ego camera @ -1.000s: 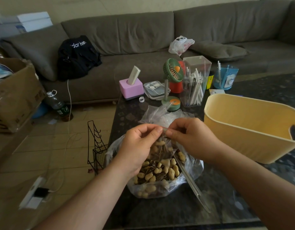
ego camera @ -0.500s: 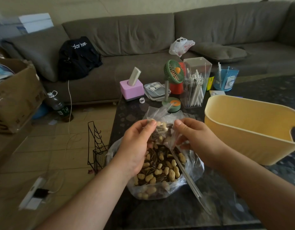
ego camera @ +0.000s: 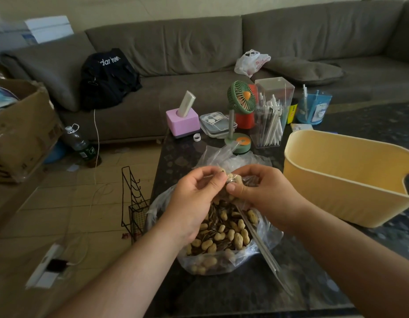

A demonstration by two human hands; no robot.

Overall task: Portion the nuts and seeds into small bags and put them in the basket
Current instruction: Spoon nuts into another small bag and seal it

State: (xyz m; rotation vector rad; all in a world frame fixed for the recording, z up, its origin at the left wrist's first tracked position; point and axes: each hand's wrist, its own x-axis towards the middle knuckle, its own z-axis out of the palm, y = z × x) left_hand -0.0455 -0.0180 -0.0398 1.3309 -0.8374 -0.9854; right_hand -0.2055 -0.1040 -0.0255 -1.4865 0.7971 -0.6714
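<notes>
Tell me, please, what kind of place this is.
Most likely a home living room: a long grey sofa stands behind a dark low table that bears a small desk fan and a pink tissue box.

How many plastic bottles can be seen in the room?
1. The plastic bottle stands on the floor, left of the table, between the cardboard box and the sofa. Others may be hidden.

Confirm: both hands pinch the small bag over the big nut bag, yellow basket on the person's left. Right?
Not quite. The head view shows the yellow basket on the person's right. Both hands, left and right, do pinch the small bag over the big nut bag.
</notes>
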